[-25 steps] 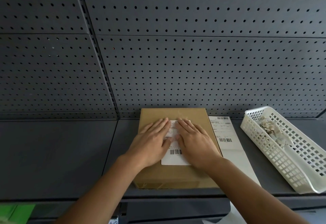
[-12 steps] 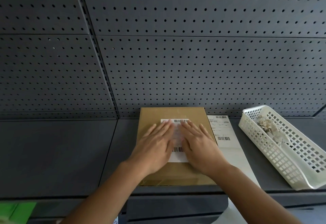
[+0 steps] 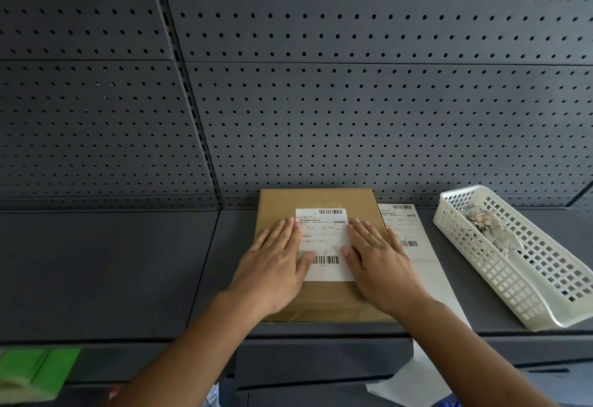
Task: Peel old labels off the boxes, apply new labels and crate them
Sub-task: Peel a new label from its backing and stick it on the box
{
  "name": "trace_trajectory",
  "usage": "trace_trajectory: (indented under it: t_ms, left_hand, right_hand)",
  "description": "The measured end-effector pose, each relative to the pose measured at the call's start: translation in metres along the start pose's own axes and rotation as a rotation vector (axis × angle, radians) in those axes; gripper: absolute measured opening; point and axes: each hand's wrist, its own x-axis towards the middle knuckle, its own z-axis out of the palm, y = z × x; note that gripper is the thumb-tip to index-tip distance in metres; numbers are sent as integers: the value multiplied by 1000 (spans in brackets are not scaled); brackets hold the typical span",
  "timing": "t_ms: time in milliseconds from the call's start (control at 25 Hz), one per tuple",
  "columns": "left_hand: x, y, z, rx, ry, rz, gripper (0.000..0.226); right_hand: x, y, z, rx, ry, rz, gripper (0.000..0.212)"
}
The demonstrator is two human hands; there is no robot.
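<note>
A flat brown cardboard box [image 3: 321, 198] lies on the grey shelf [image 3: 128, 262] against the pegboard. A white label [image 3: 324, 236] with barcodes is stuck on its top. My left hand [image 3: 272, 265] lies flat on the box at the label's left edge, fingers straight. My right hand [image 3: 378, 259] lies flat at the label's right edge, fingers straight too. Most of the label shows between the two hands.
A strip of white label sheet [image 3: 407, 233] lies right of the box and hangs over the shelf's front edge. A white plastic basket [image 3: 526, 281] with crumpled paper scraps [image 3: 484, 223] stands at the right. Something green [image 3: 35, 371] sits at the lower left.
Both hands slid apart from the label's middle to its left and right edges, uncovering most of the label.
</note>
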Motion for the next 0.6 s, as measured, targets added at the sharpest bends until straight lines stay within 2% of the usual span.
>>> trace_trajectory:
  t_ms: [240, 400, 600]
  left_hand:
    - [-45, 24, 7, -18, 21, 146, 64]
    - [-50, 21, 14, 38, 33, 128, 78]
    - [-61, 11, 13, 59, 61, 60, 74]
  right_hand:
    - [-49, -25, 13, -43, 52, -226, 54]
    - [-57, -18, 21, -142, 54, -186, 55]
    - [-73, 16, 11, -134, 60, -39, 64]
